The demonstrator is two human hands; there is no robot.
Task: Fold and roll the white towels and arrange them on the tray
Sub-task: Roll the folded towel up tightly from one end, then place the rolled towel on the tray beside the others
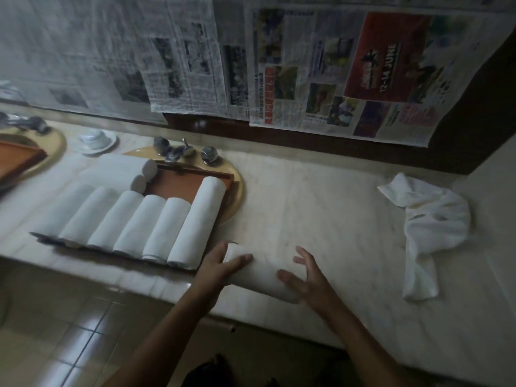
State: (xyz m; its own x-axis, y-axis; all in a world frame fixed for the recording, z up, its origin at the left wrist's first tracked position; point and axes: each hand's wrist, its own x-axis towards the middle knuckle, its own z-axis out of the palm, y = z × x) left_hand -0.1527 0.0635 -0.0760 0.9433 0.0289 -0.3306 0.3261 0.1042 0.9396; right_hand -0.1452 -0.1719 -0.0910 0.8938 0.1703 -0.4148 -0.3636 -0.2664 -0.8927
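Observation:
A rolled white towel (259, 270) lies on the marble counter near its front edge. My left hand (220, 263) grips its left end, thumb over the top. My right hand (304, 275) rests on its right part with fingers spread and relaxed. Just left of it, a brown tray (178, 184) sits over a sink and carries several rolled white towels (195, 216) side by side, with two more rolls (131, 167) stacked across the back. An unfolded white towel (427, 227) lies crumpled at the counter's right end.
Chrome taps (184, 152) stand behind the tray. A white cup on a saucer (95, 139) sits further left, beside a second sink with another brown tray (19, 157). Newspaper sheets (307, 65) cover the wall. Tiled floor lies below the counter edge.

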